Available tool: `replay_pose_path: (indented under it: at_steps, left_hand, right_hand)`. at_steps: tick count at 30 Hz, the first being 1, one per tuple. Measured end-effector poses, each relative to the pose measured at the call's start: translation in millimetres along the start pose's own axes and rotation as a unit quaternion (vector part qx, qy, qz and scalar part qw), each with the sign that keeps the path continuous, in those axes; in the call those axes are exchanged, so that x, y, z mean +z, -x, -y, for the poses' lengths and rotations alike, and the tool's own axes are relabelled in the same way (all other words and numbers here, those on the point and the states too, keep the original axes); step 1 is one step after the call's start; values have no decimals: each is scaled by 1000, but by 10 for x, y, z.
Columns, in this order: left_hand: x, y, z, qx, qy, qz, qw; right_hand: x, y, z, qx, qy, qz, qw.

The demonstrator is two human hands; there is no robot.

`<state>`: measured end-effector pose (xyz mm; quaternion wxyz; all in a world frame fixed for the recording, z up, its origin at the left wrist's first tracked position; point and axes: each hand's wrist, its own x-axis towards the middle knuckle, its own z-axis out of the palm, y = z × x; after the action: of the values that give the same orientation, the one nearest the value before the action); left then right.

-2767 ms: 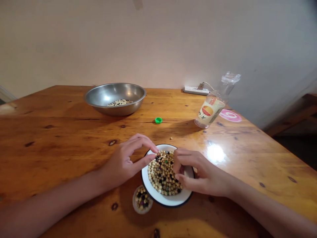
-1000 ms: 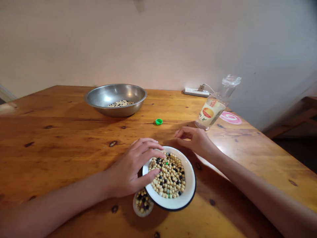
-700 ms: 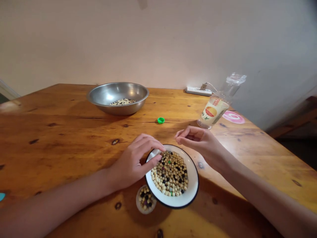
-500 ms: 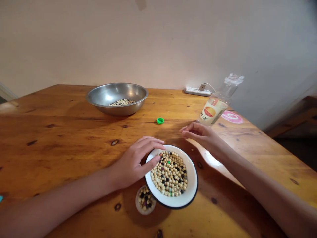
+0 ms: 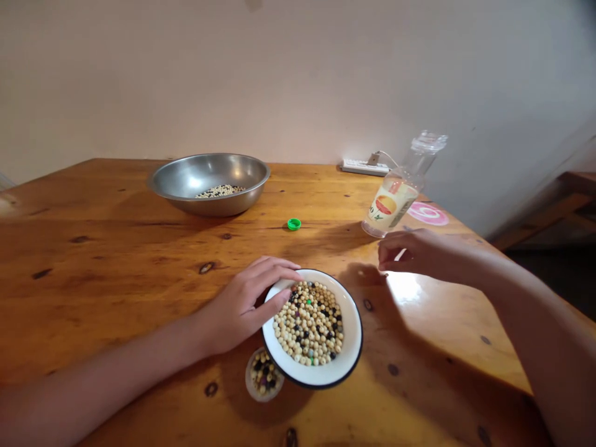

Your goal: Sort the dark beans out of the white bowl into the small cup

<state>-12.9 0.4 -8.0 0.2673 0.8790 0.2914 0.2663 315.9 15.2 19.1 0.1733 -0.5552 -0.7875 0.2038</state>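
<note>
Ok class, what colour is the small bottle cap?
The bottle cap is bright green, seen in the head view.

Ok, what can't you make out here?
Head view only:
Small cup: the white bowl covers part of it.
Right hand: its fingers hide whether it holds anything.
Beads in the steel bowl: too small to count.
Bottle label: wording too small to read.

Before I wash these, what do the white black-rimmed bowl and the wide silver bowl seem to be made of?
The white black-rimmed bowl looks like enamelled metal: glossy white coating, dark edge, though glazed ceramic is possible. The wide silver bowl looks like stainless steel: smooth, bright, with soft reflections.
</note>
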Motion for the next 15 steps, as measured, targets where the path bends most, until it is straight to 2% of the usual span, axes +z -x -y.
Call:
replay_pose_path:
  at_steps: [3, 5, 7, 11, 15]
  left_hand:
    - [3, 0, 1, -8, 1, 6, 1000]
    - [1, -1, 0, -10, 1, 9, 1000]
    - [-2, -1, -3, -10, 0, 11, 1000]
    - [-11, -4, -10, -12, -5, 12, 1000]
    - [-18, -11, -9, -17, -6, 20, 1000]
  right_hand:
    - [-82, 33, -19, 74, 106, 122, 984]
    - [-103, 45, 40, 108, 130, 153, 974]
    - [-98, 49, 124, 131, 154, 155, 967]
    - [-61, 40, 270, 135, 191, 137, 963]
    - [-26, 10, 299, 129, 193, 88, 969]
